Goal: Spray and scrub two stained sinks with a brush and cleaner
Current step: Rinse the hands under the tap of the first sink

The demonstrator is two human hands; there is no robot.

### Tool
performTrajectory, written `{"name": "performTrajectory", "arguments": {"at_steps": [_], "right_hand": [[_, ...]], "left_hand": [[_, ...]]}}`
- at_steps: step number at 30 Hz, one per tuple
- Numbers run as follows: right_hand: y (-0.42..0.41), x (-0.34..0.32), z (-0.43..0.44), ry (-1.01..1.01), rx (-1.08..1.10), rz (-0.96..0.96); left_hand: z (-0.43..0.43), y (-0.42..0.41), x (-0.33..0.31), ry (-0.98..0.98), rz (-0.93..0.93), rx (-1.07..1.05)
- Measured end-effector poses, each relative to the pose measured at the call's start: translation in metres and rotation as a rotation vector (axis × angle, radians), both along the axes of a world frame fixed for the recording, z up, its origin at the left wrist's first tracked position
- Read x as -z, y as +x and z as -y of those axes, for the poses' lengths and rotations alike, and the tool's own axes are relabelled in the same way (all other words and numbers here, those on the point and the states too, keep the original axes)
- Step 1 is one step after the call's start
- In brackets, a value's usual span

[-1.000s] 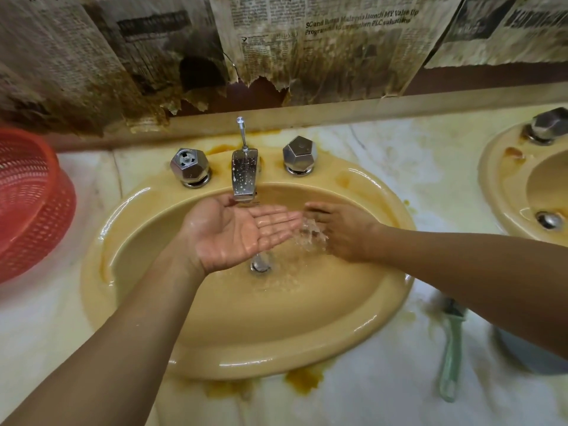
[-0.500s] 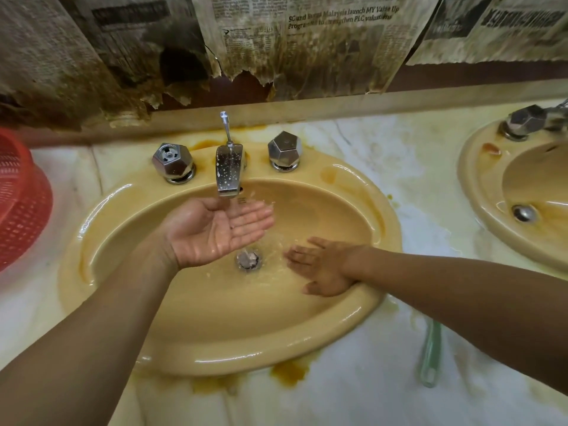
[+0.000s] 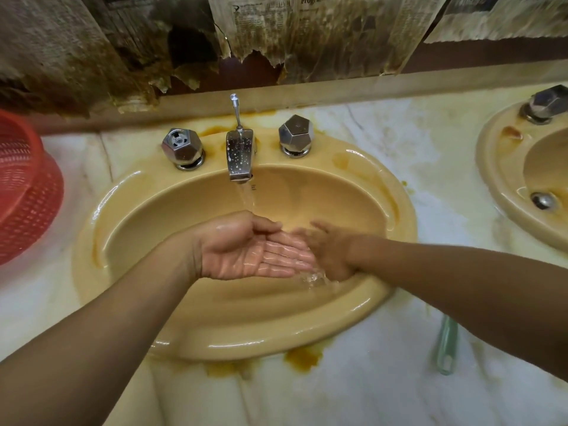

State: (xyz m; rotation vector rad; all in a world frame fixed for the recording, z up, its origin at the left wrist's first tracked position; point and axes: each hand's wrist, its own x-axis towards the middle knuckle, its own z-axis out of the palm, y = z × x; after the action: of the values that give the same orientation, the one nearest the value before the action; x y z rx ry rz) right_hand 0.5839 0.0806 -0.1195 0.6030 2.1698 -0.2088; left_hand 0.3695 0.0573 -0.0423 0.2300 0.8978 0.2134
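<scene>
The near sink [image 3: 252,344] fills the middle of the view, and the brush [image 3: 445,345] lies on the counter [image 3: 368,395] at about four o'clock from its bowl. The brush's pale green handle runs roughly twelve to six with the free end toward six. Its head is hidden under the right forearm, so it was probably set down to free both hands.

Over the bowl the left hand [image 3: 246,250] lies palm up with fingers pressed together and slightly cupped, apparently to catch water [image 3: 247,195] from the tap [image 3: 239,155] at twelve. The right hand [image 3: 332,250] meets its fingertips from three o'clock and holds nothing. It is blurred, so I cannot tell whether its fingers are spread or together.

The second sink [image 3: 491,167] sits at two o'clock, and a red basket [image 3: 27,186] is at nine
</scene>
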Motion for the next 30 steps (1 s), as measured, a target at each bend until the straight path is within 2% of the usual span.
{"name": "performTrajectory", "arguments": {"at_steps": [3,4,7,8,11,13,15,19,20,22,24,27,28,30], "right_hand": [[-0.004,-0.002,0.022,-0.433,0.272,-0.045],[-0.005,0.0,0.022,-0.462,0.32,-0.057],[-0.024,0.001,0.034,-0.353,0.414,-0.102],[-0.035,-0.005,0.041,-0.397,0.461,-0.109],[-0.062,-0.033,0.059,-0.704,0.517,-0.17],[-0.059,-0.04,0.056,-0.744,0.478,-0.16],[-0.037,-0.033,0.044,-0.626,0.358,-0.067],[0.025,-0.031,-0.005,0.03,0.07,0.099],[0.031,-0.03,-0.013,0.134,0.012,0.105],[0.024,-0.019,-0.007,0.176,0.069,0.077],[-0.002,-0.012,0.018,-0.018,0.24,0.016],[-0.049,-0.031,0.05,-0.57,0.447,-0.116],[-0.059,-0.037,0.054,-0.68,0.476,-0.155],[-0.069,-0.04,0.059,-0.739,0.5,-0.211]], "left_hand": [[-0.004,-0.029,0.0,0.038,-0.163,-0.101],[-0.005,-0.038,0.001,0.046,-0.2,-0.141],[-0.017,-0.054,0.007,0.083,-0.263,-0.312],[-0.025,-0.055,0.009,0.097,-0.265,-0.37],[-0.046,-0.044,0.012,0.111,-0.206,-0.446],[-0.051,-0.026,0.01,0.118,-0.136,-0.425],[-0.045,-0.005,0.009,0.106,-0.041,-0.369],[-0.015,0.023,0.006,-0.005,0.123,-0.097],[-0.008,0.024,0.004,-0.025,0.137,-0.011],[0.004,0.019,-0.002,-0.024,0.079,0.132],[0.009,0.007,-0.007,0.03,-0.073,0.208],[0.004,-0.019,-0.01,0.076,-0.235,0.141],[-0.001,-0.027,-0.009,0.082,-0.264,0.089],[-0.012,-0.038,-0.008,0.089,-0.281,-0.023]]}}
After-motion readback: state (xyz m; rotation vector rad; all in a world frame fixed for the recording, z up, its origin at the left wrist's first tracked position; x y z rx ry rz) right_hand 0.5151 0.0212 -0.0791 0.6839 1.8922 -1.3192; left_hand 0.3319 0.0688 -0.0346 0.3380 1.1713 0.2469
